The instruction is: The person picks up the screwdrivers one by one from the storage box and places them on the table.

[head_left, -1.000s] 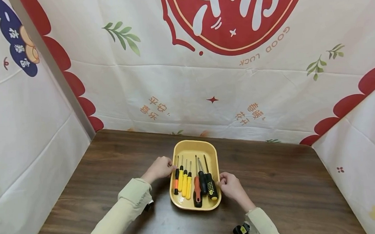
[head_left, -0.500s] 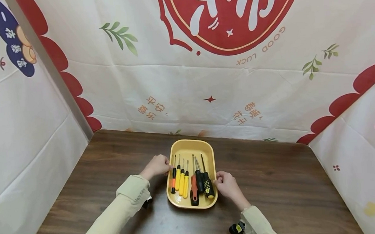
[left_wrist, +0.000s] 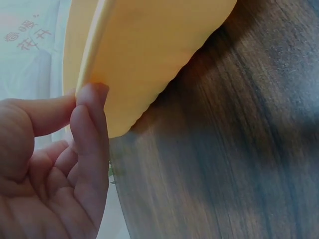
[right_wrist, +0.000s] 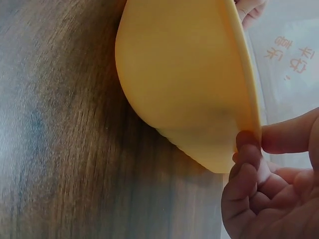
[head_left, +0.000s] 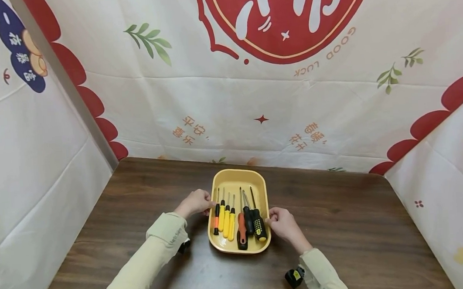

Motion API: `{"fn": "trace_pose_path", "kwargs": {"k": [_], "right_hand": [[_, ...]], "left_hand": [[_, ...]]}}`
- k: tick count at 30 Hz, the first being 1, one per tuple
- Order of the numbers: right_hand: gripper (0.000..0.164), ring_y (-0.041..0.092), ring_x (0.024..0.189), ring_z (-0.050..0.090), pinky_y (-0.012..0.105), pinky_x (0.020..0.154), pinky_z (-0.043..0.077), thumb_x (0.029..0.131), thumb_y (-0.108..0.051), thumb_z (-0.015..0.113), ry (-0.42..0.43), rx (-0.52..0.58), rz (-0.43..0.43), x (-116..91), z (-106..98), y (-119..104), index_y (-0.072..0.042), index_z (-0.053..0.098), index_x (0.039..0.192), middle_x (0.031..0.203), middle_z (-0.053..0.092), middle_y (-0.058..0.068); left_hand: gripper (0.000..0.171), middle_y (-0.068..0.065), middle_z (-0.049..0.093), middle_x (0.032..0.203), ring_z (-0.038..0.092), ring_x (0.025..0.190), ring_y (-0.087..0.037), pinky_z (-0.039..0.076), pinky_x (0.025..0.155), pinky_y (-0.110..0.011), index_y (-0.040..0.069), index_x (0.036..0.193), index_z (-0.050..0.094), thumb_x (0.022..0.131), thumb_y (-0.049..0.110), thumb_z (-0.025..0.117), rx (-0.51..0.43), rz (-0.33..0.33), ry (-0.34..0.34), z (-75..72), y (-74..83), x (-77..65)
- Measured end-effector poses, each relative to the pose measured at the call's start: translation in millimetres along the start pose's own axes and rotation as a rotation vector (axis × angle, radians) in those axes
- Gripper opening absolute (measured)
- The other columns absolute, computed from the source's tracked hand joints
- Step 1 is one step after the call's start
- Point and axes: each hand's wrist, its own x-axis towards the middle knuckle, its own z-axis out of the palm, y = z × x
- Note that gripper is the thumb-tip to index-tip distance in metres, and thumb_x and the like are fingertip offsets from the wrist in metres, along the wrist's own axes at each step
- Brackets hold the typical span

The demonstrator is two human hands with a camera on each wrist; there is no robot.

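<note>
A yellow rounded tray (head_left: 238, 177) sits near the middle of the table in the head view, holding several screwdrivers. On its left side lie a black-and-orange screwdriver (head_left: 216, 219) and three slim yellow screwdrivers (head_left: 232, 225). To the right are a red-and-black screwdriver (head_left: 242, 233), a black-handled one (head_left: 249, 222) and a black one with yellow dots (head_left: 259, 226). My left hand (head_left: 195, 203) pinches the left rim between thumb and fingers. Opposite it, my right hand (head_left: 284, 223) pinches the right rim. Whether the tray's underside fully touches the table, I cannot tell.
The dark wooden table (head_left: 349, 225) extends on both sides of the tray. Printed white cloth (head_left: 229, 101) hangs along its back edge and at both sides. A small black device (head_left: 295, 278) with a yellow mark is by the right cuff.
The head view shifts slightly. Both hands keep hold of the tray rim, and the tray with its screwdrivers stays at nearly the same spot.
</note>
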Motion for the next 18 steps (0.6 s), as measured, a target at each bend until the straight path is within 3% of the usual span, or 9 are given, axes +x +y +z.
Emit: {"fn": "trace_pose_path", "kwargs": {"k": [6, 11, 14, 18], "right_hand": [[0.009, 0.011, 0.05, 0.04, 0.025, 0.05, 0.033, 0.078, -0.002, 0.06, -0.009, -0.016, 0.002, 1, -1, -1, 0.004, 0.058, 0.084, 0.056, 0.043, -0.001], [0.009, 0.011, 0.049, 0.041, 0.024, 0.049, 0.034, 0.077, -0.003, 0.061, -0.02, -0.023, 0.01, 2, -3, -2, 0.003, 0.059, 0.084, 0.056, 0.045, -0.001], [0.008, 0.011, 0.051, 0.042, 0.024, 0.05, 0.035, 0.076, -0.002, 0.062, -0.018, -0.034, 0.004, 4, -5, -3, 0.003, 0.06, 0.083, 0.057, 0.046, 0.0], [0.008, 0.011, 0.052, 0.043, 0.025, 0.05, 0.035, 0.077, -0.002, 0.061, -0.02, -0.049, 0.006, 5, -5, -2, 0.003, 0.059, 0.083, 0.058, 0.047, 0.0]], "left_hand": [[0.025, -0.003, 0.057, 0.054, 0.053, 0.05, -0.013, 0.04, 0.048, -0.022, 0.005, 0.065, 0.055, 0.086, 0.017, 0.062, 0.091, 0.045, 0.042, 1.7, 0.5, -1.1], [0.019, -0.002, 0.055, 0.057, 0.05, 0.05, -0.013, 0.038, 0.049, -0.025, 0.004, 0.072, 0.062, 0.086, 0.017, 0.06, 0.222, 0.104, 0.128, 4.9, 6.6, -4.7], [0.017, -0.002, 0.055, 0.058, 0.051, 0.051, -0.014, 0.04, 0.05, -0.026, 0.005, 0.075, 0.062, 0.087, 0.016, 0.059, 0.241, 0.093, 0.131, 5.4, 9.7, -6.5], [0.021, -0.002, 0.057, 0.055, 0.056, 0.051, -0.014, 0.04, 0.049, -0.023, 0.005, 0.068, 0.058, 0.086, 0.015, 0.061, 0.204, 0.054, 0.093, 4.1, 10.0, -6.2]]}}
